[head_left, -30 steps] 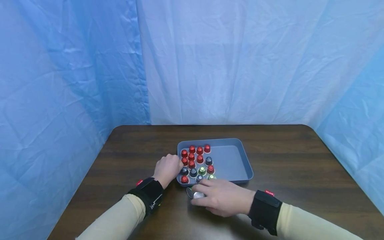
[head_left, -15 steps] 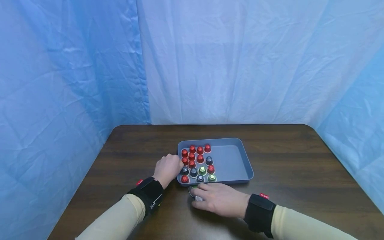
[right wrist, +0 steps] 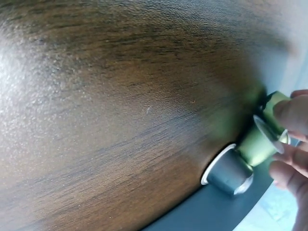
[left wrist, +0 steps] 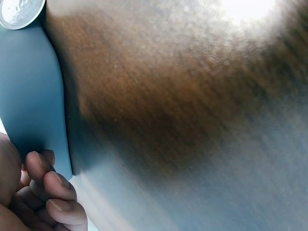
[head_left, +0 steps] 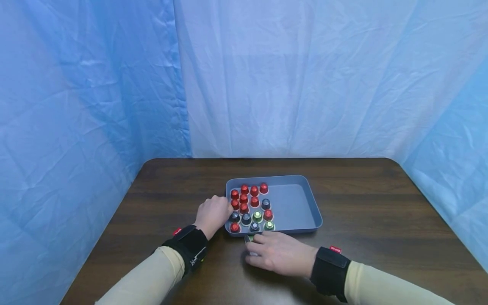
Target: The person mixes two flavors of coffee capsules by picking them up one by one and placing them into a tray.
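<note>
A grey-blue tray (head_left: 295,205) holds rows of red coffee capsules (head_left: 243,208), dark capsules (head_left: 245,219) and light green capsules (head_left: 269,225). My left hand (head_left: 214,215) grips the tray's left side, its fingers curled beside the wall in the left wrist view. In front of the tray, my right hand (head_left: 276,253) has its thumb and fingers around green capsules. One green capsule (right wrist: 256,146) lies tilted between the fingers and a dark capsule (right wrist: 227,172); another green capsule (right wrist: 275,111) sits under a fingertip. The fingers partly hide them.
The tray stands on a dark wooden table (head_left: 175,178) with rounded far corners. Behind it hang light blue curtains (head_left: 297,84). In the left wrist view, a capsule's silver foil face (left wrist: 20,10) shows by the tray's front corner.
My right hand has shifted slightly left and closed in around the capsules, covering the silver foil face seen earlier. The left hand stays at the tray's side.
</note>
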A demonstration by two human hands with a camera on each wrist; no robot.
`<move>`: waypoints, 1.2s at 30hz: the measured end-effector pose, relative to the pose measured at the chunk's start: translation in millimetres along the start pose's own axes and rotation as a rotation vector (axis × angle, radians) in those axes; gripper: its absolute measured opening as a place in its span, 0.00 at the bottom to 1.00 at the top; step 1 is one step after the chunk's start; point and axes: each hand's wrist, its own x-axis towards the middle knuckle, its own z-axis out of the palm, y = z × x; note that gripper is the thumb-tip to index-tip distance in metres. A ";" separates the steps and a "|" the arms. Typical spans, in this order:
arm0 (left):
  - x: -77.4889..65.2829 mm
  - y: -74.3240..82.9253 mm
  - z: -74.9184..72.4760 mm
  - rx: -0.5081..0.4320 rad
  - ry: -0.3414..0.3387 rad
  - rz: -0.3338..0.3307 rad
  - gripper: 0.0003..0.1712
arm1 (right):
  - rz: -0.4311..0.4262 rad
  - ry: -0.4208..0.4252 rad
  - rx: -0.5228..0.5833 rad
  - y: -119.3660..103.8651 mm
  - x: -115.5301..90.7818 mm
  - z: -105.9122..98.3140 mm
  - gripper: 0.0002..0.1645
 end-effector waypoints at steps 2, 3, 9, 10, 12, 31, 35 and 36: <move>0.0 0.1 0.1 0.000 0.000 0.000 0.14 | 0.008 0.005 0.012 -0.2 -0.1 0.6 0.21; 0.1 0.0 0.3 0.000 0.002 0.001 0.14 | 0.012 0.006 0.020 -0.2 -0.1 0.8 0.21; -0.1 -0.3 0.7 -0.002 0.007 0.001 0.14 | 0.013 0.004 0.011 -1.6 1.6 1.9 0.14; -0.3 -0.3 0.6 -0.003 0.007 0.000 0.14 | 0.011 0.005 0.010 -2.0 1.9 2.0 0.13; -0.5 -0.4 0.5 -0.006 0.004 -0.001 0.14 | 0.010 0.011 0.025 -2.3 1.9 2.1 0.12; 0.4 -0.4 1.2 -0.007 -0.002 -0.009 0.15 | 0.050 0.121 0.230 -0.6 -2.0 -9.9 0.24; 0.6 -1.1 1.6 -0.022 -0.013 -0.018 0.14 | 0.072 0.152 0.239 2.3 -3.7 -17.0 0.28; 0.7 -1.3 1.8 -0.025 -0.016 -0.020 0.15 | 0.079 0.160 0.240 3.5 -4.2 -18.4 0.29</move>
